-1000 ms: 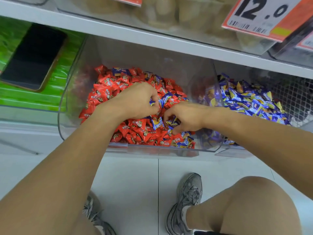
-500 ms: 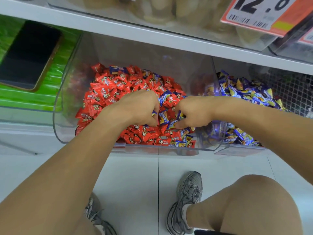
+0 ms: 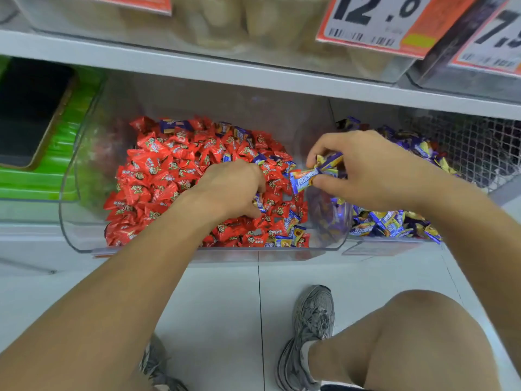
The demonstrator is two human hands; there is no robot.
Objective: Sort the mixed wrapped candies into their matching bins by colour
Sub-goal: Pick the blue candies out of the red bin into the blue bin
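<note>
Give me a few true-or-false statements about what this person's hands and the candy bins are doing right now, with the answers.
1. The right hand pinches blue-wrapped candies. True.
2. The left hand is raised clear above the shelf. False: it rests down in the red candies, fingers curled among them.
3. The middle bin holds only red wrappers. False: several blue strays lie among the red, mostly near its right side.
4. The bin on the right holds a pile of blue and yellow candies. True.
5. A dark phone lies on the green packs to the left. True.
6. The price tag above reads 5.0. False: it reads 12.0.
</note>
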